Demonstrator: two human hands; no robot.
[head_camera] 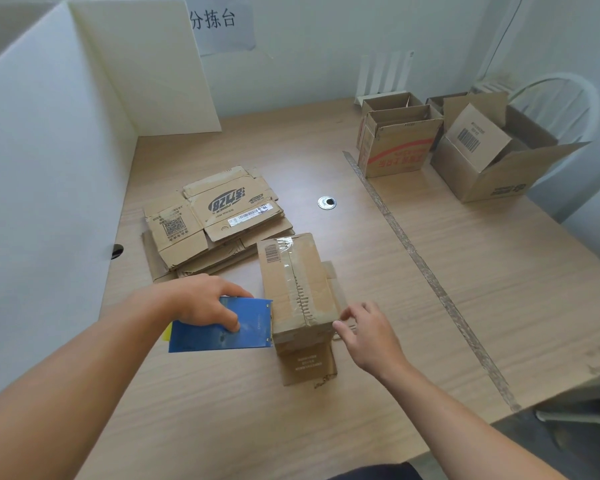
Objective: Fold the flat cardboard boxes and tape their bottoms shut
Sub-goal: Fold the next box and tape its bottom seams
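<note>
Wooden table (516, 289) — flat cardboard stack (215, 216), taped box (298, 289), open boxes (395, 147).

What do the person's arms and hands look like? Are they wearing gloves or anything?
No gloves. Both the left hand and the right hand are bare, with no rings or watch showing. The left forearm and right forearm are bare too: no sleeves reach into view. Only a bit of dark clothing shows at the bottom edge.

Soft, even light, bright but flat, leaves only faint shadows. A pale sheen lies across the middle of the surface (465, 271), and clear tape (285, 242) on the box (302, 292) glints. Edges bow outward; fine detail looks soft.
</note>
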